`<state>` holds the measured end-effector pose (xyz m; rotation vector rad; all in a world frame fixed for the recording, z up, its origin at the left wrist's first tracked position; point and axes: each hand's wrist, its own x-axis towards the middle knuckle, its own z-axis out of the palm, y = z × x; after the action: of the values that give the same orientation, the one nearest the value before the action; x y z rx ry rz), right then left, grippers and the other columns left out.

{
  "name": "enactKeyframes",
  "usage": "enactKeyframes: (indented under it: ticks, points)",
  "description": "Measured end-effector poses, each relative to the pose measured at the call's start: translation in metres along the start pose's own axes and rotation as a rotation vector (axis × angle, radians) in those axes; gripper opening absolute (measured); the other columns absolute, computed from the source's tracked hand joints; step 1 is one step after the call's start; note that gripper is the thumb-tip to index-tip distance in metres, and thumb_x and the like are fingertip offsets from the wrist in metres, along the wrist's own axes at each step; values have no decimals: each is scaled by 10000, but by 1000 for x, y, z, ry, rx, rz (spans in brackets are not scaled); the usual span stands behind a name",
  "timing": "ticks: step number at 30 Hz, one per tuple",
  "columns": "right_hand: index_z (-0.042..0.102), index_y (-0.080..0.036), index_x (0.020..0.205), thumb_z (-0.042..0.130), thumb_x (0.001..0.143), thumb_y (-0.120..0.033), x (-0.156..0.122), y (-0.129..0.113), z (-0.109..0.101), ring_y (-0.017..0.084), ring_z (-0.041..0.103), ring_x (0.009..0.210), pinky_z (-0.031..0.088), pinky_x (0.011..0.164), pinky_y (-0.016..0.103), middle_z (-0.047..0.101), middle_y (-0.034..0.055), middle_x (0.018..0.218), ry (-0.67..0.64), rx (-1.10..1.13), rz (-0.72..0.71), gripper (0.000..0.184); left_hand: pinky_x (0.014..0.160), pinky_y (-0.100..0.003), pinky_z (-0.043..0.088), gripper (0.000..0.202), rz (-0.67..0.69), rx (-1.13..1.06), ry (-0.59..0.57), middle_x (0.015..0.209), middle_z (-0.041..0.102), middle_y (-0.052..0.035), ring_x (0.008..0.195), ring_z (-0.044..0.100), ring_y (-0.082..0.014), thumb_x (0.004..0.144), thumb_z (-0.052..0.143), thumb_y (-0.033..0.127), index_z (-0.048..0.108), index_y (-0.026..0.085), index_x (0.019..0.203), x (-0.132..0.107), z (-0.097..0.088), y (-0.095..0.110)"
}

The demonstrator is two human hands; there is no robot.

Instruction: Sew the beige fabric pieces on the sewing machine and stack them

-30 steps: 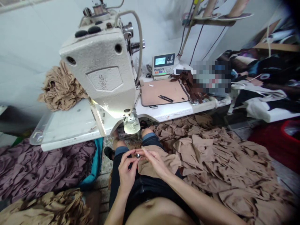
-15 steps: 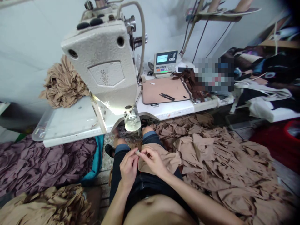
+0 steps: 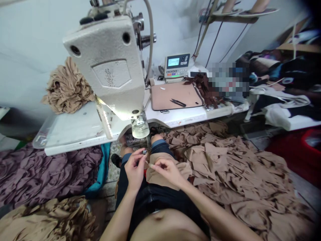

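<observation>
We've got a shiny, rounded metal piece (image 3: 144, 152) over our dark shorts (image 3: 155, 197), gripped in our left hand (image 3: 135, 169)! Our right hand (image 3: 168, 171) curls beside it, grip impossible to tell. Pebbly machine (image 3: 107, 63) at eleven o'clock, crumpled tan cloth (image 3: 233, 180) at three, wrinkled purple cloth (image 3: 50, 174) at nine.

Glossy metal piece (image 3: 144, 152), rough-textured machine casing (image 3: 102, 43), matt lap cloth (image 3: 160, 178).

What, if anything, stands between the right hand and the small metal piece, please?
Nothing clearly visible blocks the way. The small metal piece is held in the left hand, and the right hand is close by, a little nearer the body. The tan cloth lies beneath the right hand, not between them.
</observation>
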<state>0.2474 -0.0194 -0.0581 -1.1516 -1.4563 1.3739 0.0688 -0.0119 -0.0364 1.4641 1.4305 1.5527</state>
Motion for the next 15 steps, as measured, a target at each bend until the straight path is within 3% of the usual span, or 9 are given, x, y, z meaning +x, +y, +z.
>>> enactKeyframes:
  ticks: [4,8,12,15]
  points:
    - [764,-187,831,696,932,-596,5,38,-66,218,642,772,484,712,320,742,70,841,114,-222,100,427,729,-313,653,106,79,-24,105,1167,810,-113,983,802,-225,932,806,230,716,176,913,22,13,9]
    - [793,-164,886,673,908,-646,-5,66,-121,244,675,809,520,732,334,783,100,889,111,-254,188,497,834,-348,641,104,219,37,183,1157,754,-81,1029,761,-208,898,840,205,740,178,906,41,23,14]
    - [827,-146,869,687,903,-662,-19,70,-134,220,670,732,496,635,291,787,79,821,-45,-244,226,536,897,-353,613,118,282,86,249,1116,691,-49,1018,730,-188,870,867,203,751,185,886,51,33,15]
    - [839,-147,918,688,932,-605,-18,64,-131,225,686,762,495,657,291,803,84,869,-93,-264,212,482,987,-375,575,129,300,141,291,1182,671,-65,1150,700,-219,858,881,221,756,186,864,55,39,16]
